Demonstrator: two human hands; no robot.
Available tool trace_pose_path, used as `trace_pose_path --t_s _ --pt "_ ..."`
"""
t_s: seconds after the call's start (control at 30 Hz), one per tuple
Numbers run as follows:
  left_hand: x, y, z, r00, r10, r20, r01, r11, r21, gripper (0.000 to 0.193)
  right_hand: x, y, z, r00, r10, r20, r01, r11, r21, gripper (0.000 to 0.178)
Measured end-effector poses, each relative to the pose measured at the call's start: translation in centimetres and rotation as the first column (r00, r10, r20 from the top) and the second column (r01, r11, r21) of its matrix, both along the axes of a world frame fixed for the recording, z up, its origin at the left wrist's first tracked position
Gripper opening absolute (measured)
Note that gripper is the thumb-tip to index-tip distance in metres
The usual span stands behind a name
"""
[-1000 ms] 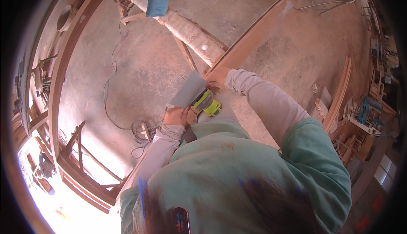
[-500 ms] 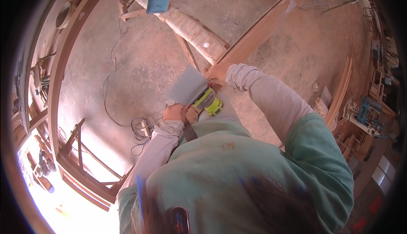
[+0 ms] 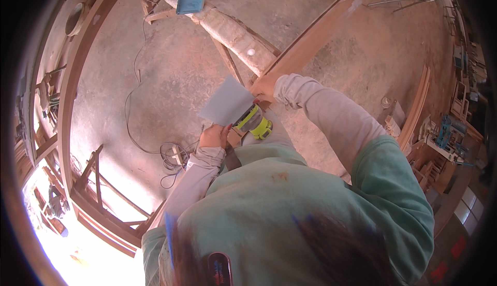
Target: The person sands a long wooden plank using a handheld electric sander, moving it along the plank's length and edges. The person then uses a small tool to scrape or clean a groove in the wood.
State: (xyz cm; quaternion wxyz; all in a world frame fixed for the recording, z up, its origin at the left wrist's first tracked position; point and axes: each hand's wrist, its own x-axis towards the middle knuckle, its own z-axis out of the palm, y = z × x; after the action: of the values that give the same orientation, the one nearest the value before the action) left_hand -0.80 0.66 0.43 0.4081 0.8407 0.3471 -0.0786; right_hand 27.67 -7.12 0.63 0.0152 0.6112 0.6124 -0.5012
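Note:
A bright green and grey power sander [image 3: 254, 124] rests against my lap, its base facing away from me. Against that base lies a grey sheet, apparently sandpaper [image 3: 228, 100], jutting out flat past the tool. My left hand [image 3: 213, 136] is closed at the sheet's lower edge, with fingertips beside the sander. At the other end of the base, my right hand [image 3: 266, 87] is closed near the sheet's right corner. The sheet and sander hide part of the fingers of both hands.
A long wrapped beam [image 3: 228, 31] lies on wooden supports ahead, with a blue square pad [image 3: 190, 1] on it. A wooden plank [image 3: 310, 40] runs off to the upper right. Looped cable [image 3: 171, 156] lies on the floor at left, near a wooden frame [image 3: 70, 104].
The grey sheet has shifted slightly left and up and sits a bit more turned. Both hands stay at the sander, with only small finger movements.

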Motion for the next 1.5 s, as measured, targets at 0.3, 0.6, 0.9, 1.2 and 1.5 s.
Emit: trace_pose_path --t_s 0.3,0.6,0.9,1.2,1.5 --pt "0.2 0.1 0.3 0.999 0.027 -0.029 -0.029 0.994 -0.107 0.034 -0.2 -0.9 -0.2 0.992 -0.117 -0.052 0.116 0.993 -0.012 0.023" --pt "0.1 -0.2 -1.1 0.979 0.173 -0.108 -0.198 0.935 -0.295 0.032 0.1 -1.9 -2.2 0.947 -0.216 -0.239 0.225 0.974 0.008 0.022" --pt "0.2 -1.9 -1.6 0.878 0.475 -0.058 -0.457 0.797 -0.395 0.029 0.6 -2.8 -3.5 0.870 -0.375 -0.321 0.412 0.910 0.053 0.026" --pt "0.6 -2.3 -0.4 0.941 0.253 0.226 -0.241 0.967 -0.081 0.030 -2.2 -4.4 -1.1 0.754 -0.526 -0.394 0.634 0.739 0.226 0.061" --pt "-0.4 -2.7 -2.0 0.929 0.208 0.306 -0.200 0.978 -0.059 0.036 -3.2 -5.2 -1.2 0.845 -0.395 -0.360 0.529 0.720 0.449 0.048"
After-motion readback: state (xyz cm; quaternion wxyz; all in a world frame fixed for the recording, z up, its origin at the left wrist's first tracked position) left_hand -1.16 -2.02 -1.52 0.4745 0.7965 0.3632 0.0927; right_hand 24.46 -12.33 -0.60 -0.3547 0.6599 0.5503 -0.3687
